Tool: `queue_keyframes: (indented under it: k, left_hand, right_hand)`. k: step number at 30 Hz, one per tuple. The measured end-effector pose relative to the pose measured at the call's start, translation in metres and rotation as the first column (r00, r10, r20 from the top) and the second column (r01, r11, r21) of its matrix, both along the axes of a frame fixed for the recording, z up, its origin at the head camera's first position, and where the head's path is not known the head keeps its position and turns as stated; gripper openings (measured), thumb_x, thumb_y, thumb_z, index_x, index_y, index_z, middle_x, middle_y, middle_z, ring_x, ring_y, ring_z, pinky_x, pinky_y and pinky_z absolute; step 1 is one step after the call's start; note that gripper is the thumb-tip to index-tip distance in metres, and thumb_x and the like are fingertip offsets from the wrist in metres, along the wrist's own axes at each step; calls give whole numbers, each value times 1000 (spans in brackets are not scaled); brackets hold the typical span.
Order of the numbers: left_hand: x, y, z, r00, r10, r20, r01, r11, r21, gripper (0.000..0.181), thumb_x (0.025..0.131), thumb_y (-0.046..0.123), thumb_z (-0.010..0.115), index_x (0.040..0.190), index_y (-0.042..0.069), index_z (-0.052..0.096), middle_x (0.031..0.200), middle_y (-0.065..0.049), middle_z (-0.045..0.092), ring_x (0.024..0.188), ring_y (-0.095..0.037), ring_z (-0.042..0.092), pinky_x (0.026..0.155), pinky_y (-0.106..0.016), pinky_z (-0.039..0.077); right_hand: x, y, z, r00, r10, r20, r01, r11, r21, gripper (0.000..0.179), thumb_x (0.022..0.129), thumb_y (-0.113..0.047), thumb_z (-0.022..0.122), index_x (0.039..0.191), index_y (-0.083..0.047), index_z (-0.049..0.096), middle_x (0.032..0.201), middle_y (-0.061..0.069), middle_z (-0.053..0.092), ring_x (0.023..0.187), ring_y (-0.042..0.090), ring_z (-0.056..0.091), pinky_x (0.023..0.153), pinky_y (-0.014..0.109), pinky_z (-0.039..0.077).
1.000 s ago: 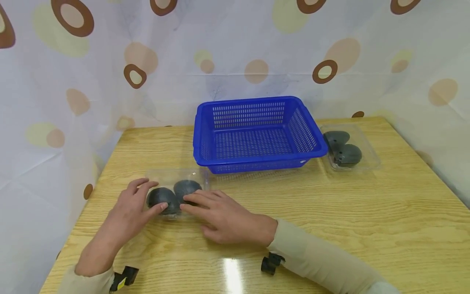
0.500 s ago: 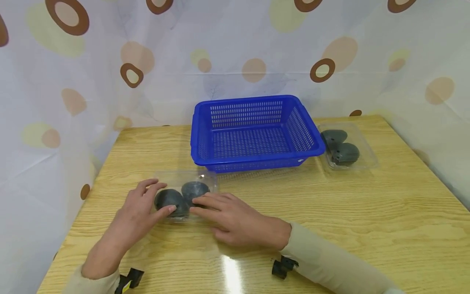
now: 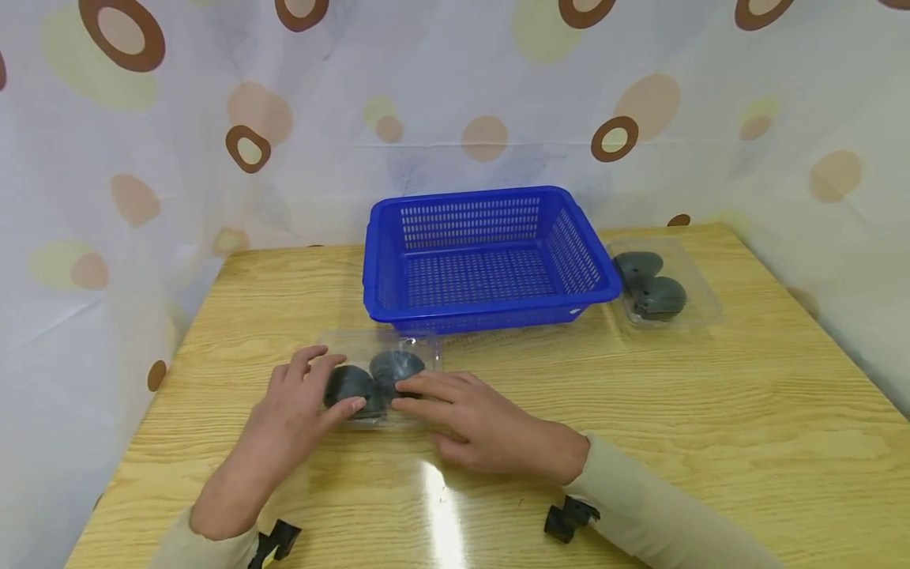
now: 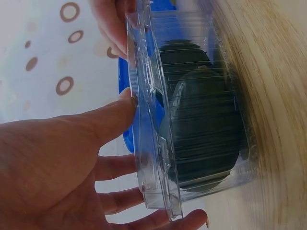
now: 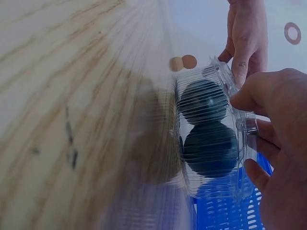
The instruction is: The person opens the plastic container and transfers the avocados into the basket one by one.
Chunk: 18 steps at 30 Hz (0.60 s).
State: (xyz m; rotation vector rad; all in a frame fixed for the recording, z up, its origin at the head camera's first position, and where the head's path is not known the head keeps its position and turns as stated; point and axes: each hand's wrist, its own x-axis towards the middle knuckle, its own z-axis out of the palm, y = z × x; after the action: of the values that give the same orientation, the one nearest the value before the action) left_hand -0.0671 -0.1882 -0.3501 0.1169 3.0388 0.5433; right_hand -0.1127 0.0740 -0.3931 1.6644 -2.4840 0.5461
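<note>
A clear plastic clamshell box [image 3: 362,344] sits at the left front of the table, holding two dark green oval fruits [image 3: 347,385] that look like avocados. My left hand [image 3: 287,419] grips the box's left end, thumb on the near side of the lid and fingers reaching round the far corner. Two fingers of my right hand [image 3: 490,427] lie fairly straight on the lid's near right part, its thumb lower and apart from them. Ribbed walls of the box show in the left wrist view, where the thumb rests at the lid's rim [image 4: 165,158].
Behind the box stands a blue slatted plastic basket [image 3: 490,300]. To its right is another clear box [image 3: 700,288] with two similar dark fruits [image 3: 659,298]. The wooden table [image 3: 640,411] ends near a patterned cloth [image 3: 441,79] at the back and sides.
Both hands and the clamshell box have moved right along the table's front. The view has shifted slightly, and the basket and the other box stay in place.
</note>
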Motion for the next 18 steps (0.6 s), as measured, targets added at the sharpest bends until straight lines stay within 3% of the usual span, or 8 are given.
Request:
queue_keyframes:
  k: [7, 18]
  left_hand:
    - [-3, 13, -1, 1000, 0, 1, 0, 999, -40, 61, 96, 47, 61, 145, 14, 46, 153, -20, 33, 128, -51, 41, 79, -65, 54]
    - [-2, 33, -4, 990, -50, -128, 38, 994, -99, 59, 96, 47, 59, 141, 12, 49, 147, -23, 41, 123, -51, 47, 70, -59, 58]
  right_hand:
    - [0, 11, 1, 1000, -15, 7, 15, 999, -37, 53, 94, -18, 64, 146, -19, 50, 153, 1, 46, 143, 23, 41, 113, 45, 42]
    - [-3, 28, -2, 998, -41, 40, 45, 993, -105, 47, 95, -16, 63, 141, -19, 56, 150, -2, 49, 141, 19, 43, 113, 45, 41]
